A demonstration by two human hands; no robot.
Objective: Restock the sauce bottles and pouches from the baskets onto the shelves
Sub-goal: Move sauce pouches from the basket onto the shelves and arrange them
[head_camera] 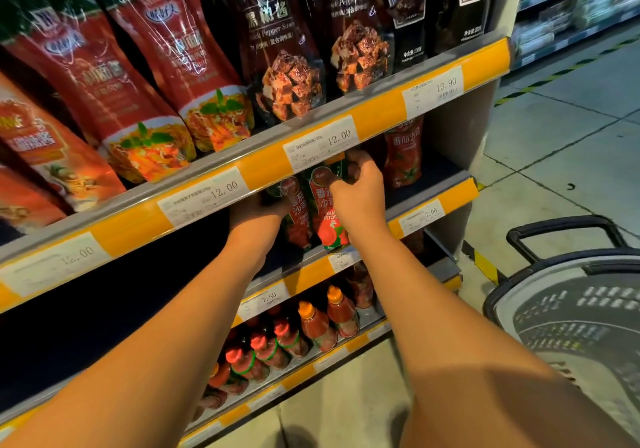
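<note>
Two red and green tomato ketchup pouches stand on the middle shelf (460,179), under the upper shelf's yellow price rail. My right hand (360,187) curls its fingers round the top of the right ketchup pouch (327,220). My left hand (254,212) reaches in beside the left ketchup pouch (298,219); its fingers are hidden behind the rail, so its grip cannot be judged. Another ketchup pouch (403,158) stands further right on the same shelf.
The upper shelf (377,115) carries red pasta sauce pouches (138,76) and black pepper sauce pouches (287,56). Orange-capped sauce bottles (315,324) line the lower shelf. A grey shopping basket (568,312) with a black handle sits on the tiled floor at right.
</note>
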